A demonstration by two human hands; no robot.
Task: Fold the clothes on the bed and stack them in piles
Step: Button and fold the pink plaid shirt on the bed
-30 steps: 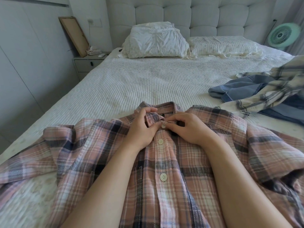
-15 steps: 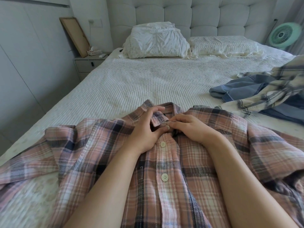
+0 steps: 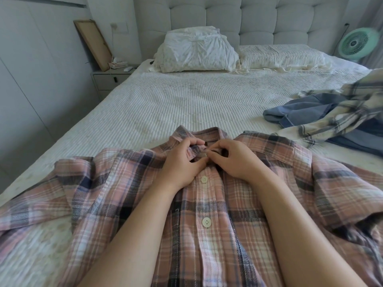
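Bedding (image 3: 186, 104) carries our pink plaid shirt (image 3: 238, 214) spread front-up at 6 o'clock so we can fasten it before folding; the unfolded heap (image 3: 331, 114) waits at 3 o'clock. Our left hand (image 3: 182, 164) pinches the collar flap while our right hand (image 3: 234, 158) pinches the top button (image 3: 204, 155), likely easing it through. Compared with 1 second ago, that button sits half hidden, where it showed fully.

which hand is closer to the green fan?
Right. The right hand pinches the pink plaid shirt at its collar, on the side toward the green fan at the bed's far right. The left hand grips the collar just beside it, farther from the fan.
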